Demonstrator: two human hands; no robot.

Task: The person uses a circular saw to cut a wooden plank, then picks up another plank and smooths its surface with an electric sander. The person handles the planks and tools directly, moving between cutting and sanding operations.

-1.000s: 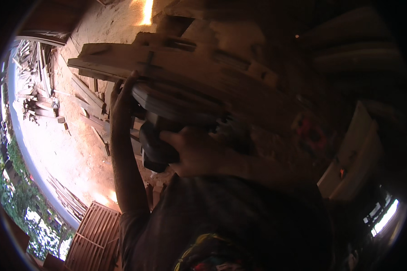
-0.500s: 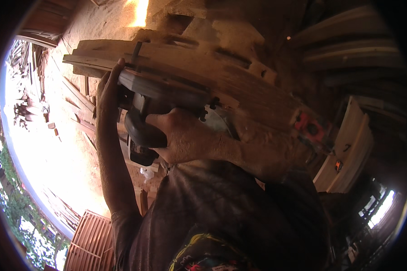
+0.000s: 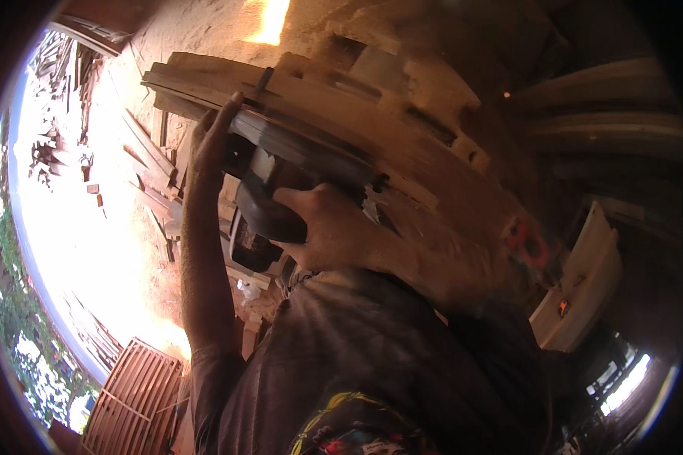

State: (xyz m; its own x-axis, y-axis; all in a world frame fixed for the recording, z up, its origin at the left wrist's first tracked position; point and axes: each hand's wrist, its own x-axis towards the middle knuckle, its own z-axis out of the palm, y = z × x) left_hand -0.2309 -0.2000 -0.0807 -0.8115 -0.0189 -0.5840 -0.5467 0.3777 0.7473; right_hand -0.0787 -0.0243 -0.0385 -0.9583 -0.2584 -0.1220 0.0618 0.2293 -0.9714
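Note:
A dark handheld power tool (image 3: 303,148) with a long flat body and a looped rear handle lies along a wooden board (image 3: 341,114). My right hand (image 3: 330,224) is closed round the handle, thumb on top. At the tool's front end, my left hand (image 3: 218,129) grips with one finger stretched toward the board; its palm side is hidden. A thin dark strip (image 3: 264,80) crosses the board just beyond that fingertip. Below the handle hangs the tool's dark, blocky lower part (image 3: 252,246). The tool's underside cannot be seen.
A blurred red object (image 3: 527,243) is at right, near a pale timber piece (image 3: 580,292) bearing a small orange item (image 3: 564,307). Long planks (image 3: 607,125) lie farther right. Scrap wood (image 3: 148,144) litters the left floor, and a slatted wooden panel (image 3: 133,398) is at lower left.
The whole view has shifted, so the board, tool and both hands appear farther right. Both hands keep their hold, and the tool's place along the board looks much the same.

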